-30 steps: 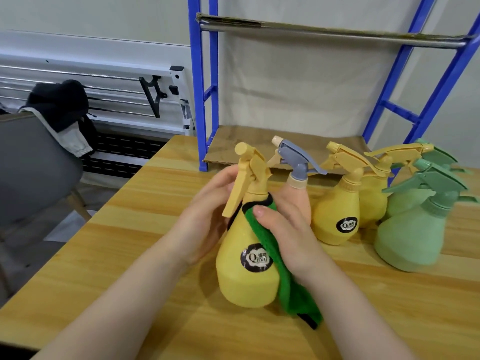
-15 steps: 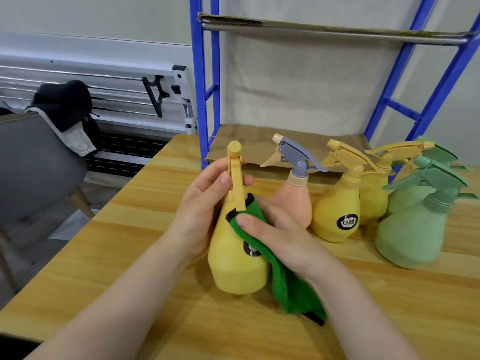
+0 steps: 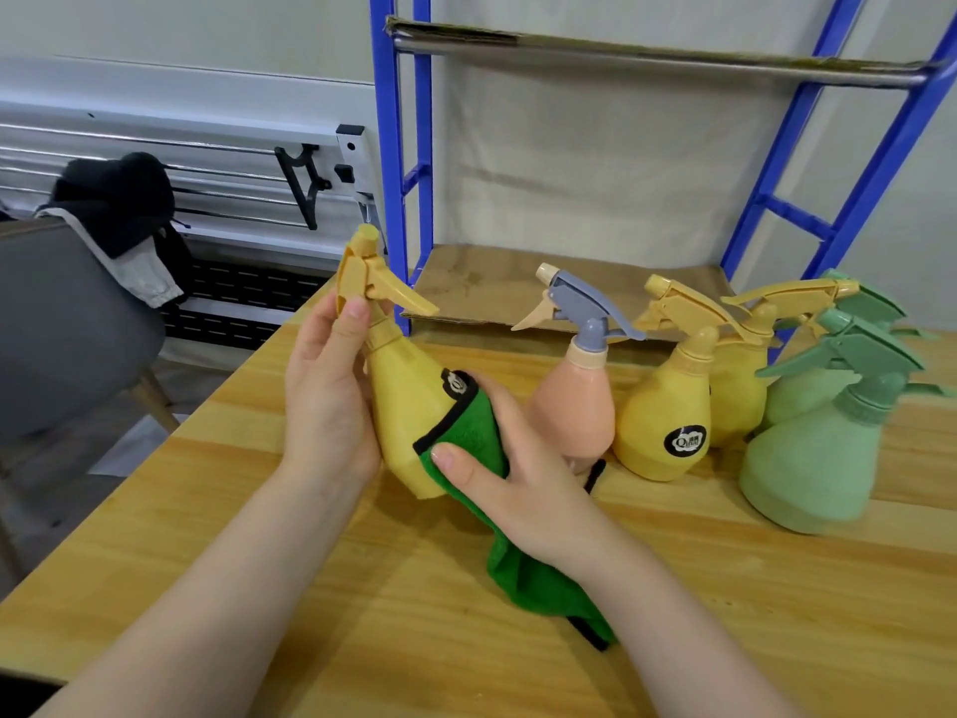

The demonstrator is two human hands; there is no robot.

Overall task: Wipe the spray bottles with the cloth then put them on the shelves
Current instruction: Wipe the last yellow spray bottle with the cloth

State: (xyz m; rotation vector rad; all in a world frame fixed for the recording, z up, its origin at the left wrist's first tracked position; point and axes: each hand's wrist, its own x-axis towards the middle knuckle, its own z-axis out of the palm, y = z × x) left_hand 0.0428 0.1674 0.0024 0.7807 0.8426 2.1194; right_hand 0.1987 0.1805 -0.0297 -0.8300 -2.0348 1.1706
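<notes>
Left hand [image 3: 326, 406] grips tilted yellow bottle [image 3: 409, 406] at its neck, head toward 11 o'clock, lifted over the worktop [image 3: 362, 614], right hand [image 3: 523, 484] at 3 o'clock grips green cloth [image 3: 466, 432] against its body, five more bottles [image 3: 668, 422] standing further right, before the blue shelf [image 3: 409, 147].
</notes>
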